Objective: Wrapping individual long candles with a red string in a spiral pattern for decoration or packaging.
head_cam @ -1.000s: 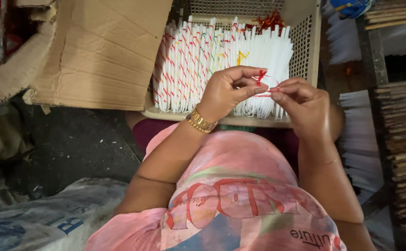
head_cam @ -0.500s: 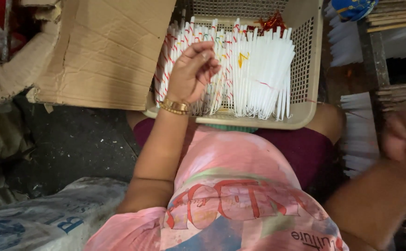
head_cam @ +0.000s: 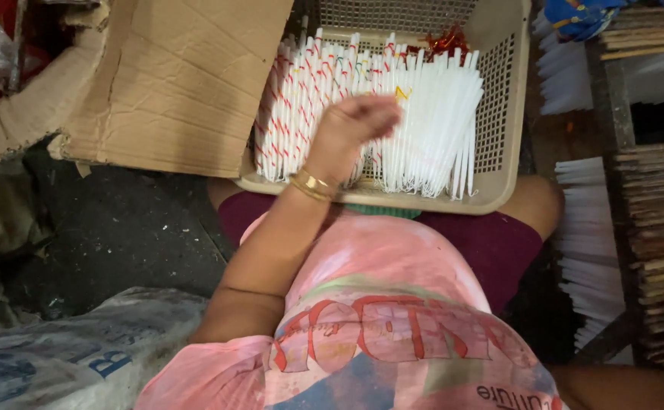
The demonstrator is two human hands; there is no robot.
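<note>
The left hand [head_cam: 351,130] reaches forward from the lap into the beige plastic basket [head_cam: 503,114], which rests across the person's thighs so that its contents lie within easy reach of both arms. The hand lies palm down on the white sticks [head_cam: 430,114] near the middle of the basket; motion blur hides the fingers, so I cannot tell whether the grip is spread flat over them or pinched on one. The sticks lie side by side, running from twelve to six o'clock, which keeps them in tidy rows: those at nine o'clock of the hand are the red-wound sticks [head_cam: 290,114], spiralled with red thread, while those at three o'clock are plain white, apparently kept as two separate lots. A tuft of red thread [head_cam: 446,42] sits at the far wall of the basket, at about one o'clock from the hand. A gold bangle [head_cam: 313,184] circles the left wrist. The right hand is out of view; only a forearm shows at the lower right corner. A torn cardboard sheet [head_cam: 165,83] overlaps the basket at ten o'clock, and stacked bundles of sticks [head_cam: 662,235] stand at three o'clock.
</note>
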